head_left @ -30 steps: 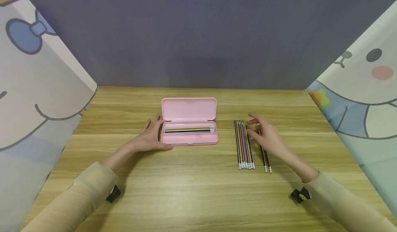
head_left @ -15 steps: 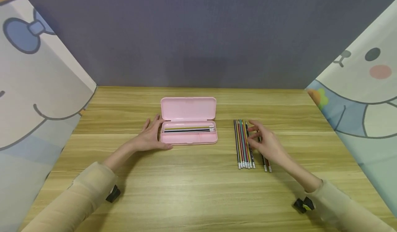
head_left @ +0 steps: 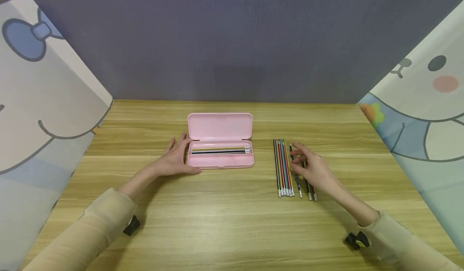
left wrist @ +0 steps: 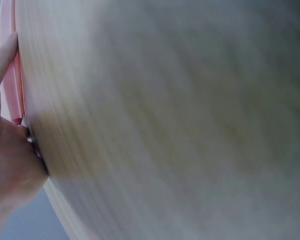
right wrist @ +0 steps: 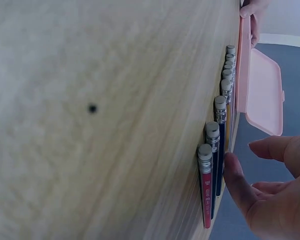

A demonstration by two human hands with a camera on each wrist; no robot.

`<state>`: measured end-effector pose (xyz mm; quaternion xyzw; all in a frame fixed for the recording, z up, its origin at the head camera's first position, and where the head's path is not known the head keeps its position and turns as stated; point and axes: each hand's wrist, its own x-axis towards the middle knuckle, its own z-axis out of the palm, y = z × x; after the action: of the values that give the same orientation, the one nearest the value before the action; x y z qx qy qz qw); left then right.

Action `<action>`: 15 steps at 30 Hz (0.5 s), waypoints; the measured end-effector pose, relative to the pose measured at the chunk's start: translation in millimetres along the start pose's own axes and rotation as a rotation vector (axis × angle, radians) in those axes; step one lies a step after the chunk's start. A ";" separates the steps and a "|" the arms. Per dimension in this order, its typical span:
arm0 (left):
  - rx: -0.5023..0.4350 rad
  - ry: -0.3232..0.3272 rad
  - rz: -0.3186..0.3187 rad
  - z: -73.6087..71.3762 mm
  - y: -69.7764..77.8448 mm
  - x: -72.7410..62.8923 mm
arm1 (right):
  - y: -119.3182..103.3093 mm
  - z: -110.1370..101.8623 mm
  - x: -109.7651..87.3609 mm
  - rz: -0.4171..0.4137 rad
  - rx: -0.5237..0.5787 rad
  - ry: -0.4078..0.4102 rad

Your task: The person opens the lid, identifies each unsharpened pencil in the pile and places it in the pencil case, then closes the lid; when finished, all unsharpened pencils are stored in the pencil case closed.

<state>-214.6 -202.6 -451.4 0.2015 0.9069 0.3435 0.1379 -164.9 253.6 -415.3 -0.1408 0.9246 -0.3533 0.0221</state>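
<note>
The pink pencil case [head_left: 192,166] lies with its lid raised, several pencils [head_left: 217,152] in its long back compartment. My left hand [head_left: 172,161] holds its left end, thumb along the front side and fingers at the back corner. My right hand [head_left: 314,169] is over the loose pencils, its thumb and index finger spread apart. In the right wrist view the thumb tip [right wrist: 232,162] is right at a dark pencil [right wrist: 220,135]. That pencil lies slightly tilted, apart from a tight row of several pencils [head_left: 282,172] on its left.
Right of the dark pencil lie another dark pencil [head_left: 309,191] and a red one [right wrist: 207,195], partly under the right hand in the head view. A grey panel [head_left: 235,41] stands behind the wooden table [head_left: 217,222]; cartoon-printed sheets [head_left: 431,122] flank it.
The dark pencil at the row's right edge has slid right, opening a gap to the row. My right hand has shifted slightly right and down. The left hand stays on the case.
</note>
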 end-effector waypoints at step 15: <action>-0.006 -0.006 0.000 0.7 -0.6 0.3 | -4.4 0.0 0.9 0.002 -0.089 -0.030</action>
<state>-214.7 -202.4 -452.3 0.2021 0.9054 0.3456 0.1410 -164.7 250.2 -412.4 -0.1461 0.9390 -0.3098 0.0298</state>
